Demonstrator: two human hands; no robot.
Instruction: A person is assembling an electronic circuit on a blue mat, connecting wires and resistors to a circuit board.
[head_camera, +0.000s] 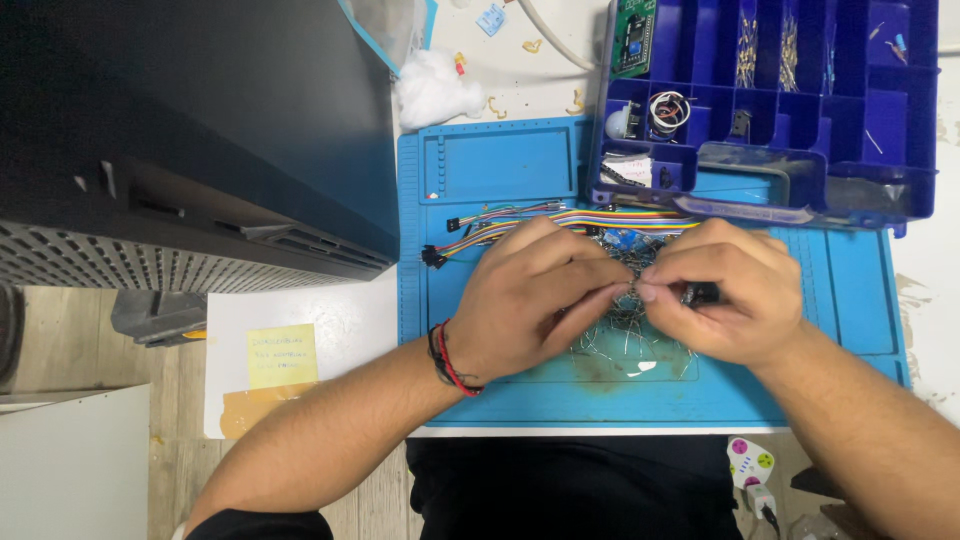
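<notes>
My left hand (530, 295) and my right hand (725, 290) meet fingertip to fingertip over a blue work mat (500, 165). Together they pinch a tiny component (634, 290) with thin metal leads. My right hand also hides a small dark part (703, 293) in its fingers. Under the hands lies a heap of small wire-legged components (625, 335). A bundle of rainbow jumper wires (480, 228) with black plugs lies just beyond my left hand. My left wrist carries black and red bands.
A blue compartment box (850, 110) with small parts and a green circuit board (633, 35) stands at the mat's far right. White cotton wad (432, 88) lies beyond the mat. A big black machine (200, 130) fills the left. A yellow note (281, 355) sits on the white tabletop.
</notes>
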